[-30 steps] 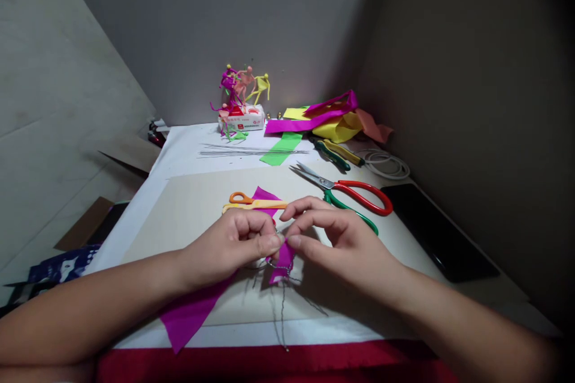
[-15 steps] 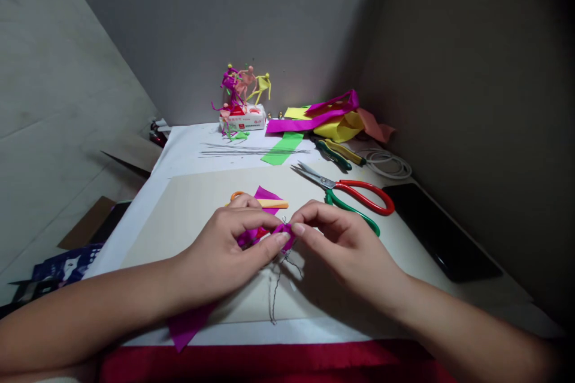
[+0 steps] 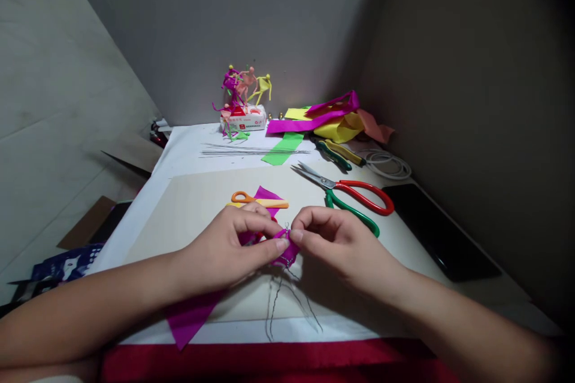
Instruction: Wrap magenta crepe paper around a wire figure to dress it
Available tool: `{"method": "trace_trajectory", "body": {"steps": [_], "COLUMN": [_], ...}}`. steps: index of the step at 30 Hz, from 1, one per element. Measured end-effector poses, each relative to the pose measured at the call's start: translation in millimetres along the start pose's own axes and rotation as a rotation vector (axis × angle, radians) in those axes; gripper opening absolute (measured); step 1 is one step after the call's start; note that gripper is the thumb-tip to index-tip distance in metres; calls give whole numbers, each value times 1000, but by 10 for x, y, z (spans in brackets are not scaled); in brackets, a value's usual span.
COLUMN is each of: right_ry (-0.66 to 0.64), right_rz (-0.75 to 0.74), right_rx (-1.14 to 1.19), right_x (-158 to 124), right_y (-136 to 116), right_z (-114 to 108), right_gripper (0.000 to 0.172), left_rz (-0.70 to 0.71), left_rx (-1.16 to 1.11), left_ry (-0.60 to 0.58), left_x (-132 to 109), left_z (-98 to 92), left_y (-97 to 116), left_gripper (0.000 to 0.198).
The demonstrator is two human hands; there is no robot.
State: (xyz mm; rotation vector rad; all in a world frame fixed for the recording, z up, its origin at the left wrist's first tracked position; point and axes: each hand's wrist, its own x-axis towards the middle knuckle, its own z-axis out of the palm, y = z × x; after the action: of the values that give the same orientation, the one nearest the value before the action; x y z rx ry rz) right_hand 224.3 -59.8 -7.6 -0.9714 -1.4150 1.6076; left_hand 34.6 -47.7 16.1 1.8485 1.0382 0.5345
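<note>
Atop a white box (image 3: 242, 119), paper figures (image 3: 242, 87)

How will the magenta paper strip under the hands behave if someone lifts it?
The magenta paper strip is probably light and floppy, since it looks thin and lies flat over the pale board's edge. It may tear fairly easily, though the picture cannot prove this.

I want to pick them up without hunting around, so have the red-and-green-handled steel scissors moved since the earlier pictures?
No: the red-and-green-handled steel scissors keep the same spot beside the flat black phone.
</note>
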Motion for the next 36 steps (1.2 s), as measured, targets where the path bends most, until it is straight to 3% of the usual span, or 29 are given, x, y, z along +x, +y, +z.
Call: {"method": "trace_trajectory", "body": {"steps": [3, 7, 14, 22, 27, 36], "right_ry": [-40, -60, -54, -123, -138, -88], "right_rz": [71, 112, 137, 147, 165, 148], "right_rx": [120, 276, 408, 588, 582, 549], "right_x": [13, 34, 30, 38, 27, 36], "right_y": [12, 34, 73, 80, 75, 82], "right_z": [-17, -41, -48, -70, -68, -65], "right_gripper": [17, 17, 19, 19, 24, 24], "left_rz": [-72, -156, -175, -215, -241, -166], "left_rx": [-152, -309, -370, -555, -563, -463], "left_ry": [-61, -47, -93, -67, -77, -92], "left_x": [-8, -14, -4, -6, -3, 32], "left_z": [-28, -36, -42, -34, -39, -39], "left_y": [-17, -41, -77, -151, -155, -69], "left_gripper": [23, 22, 22, 16, 19, 22]}}
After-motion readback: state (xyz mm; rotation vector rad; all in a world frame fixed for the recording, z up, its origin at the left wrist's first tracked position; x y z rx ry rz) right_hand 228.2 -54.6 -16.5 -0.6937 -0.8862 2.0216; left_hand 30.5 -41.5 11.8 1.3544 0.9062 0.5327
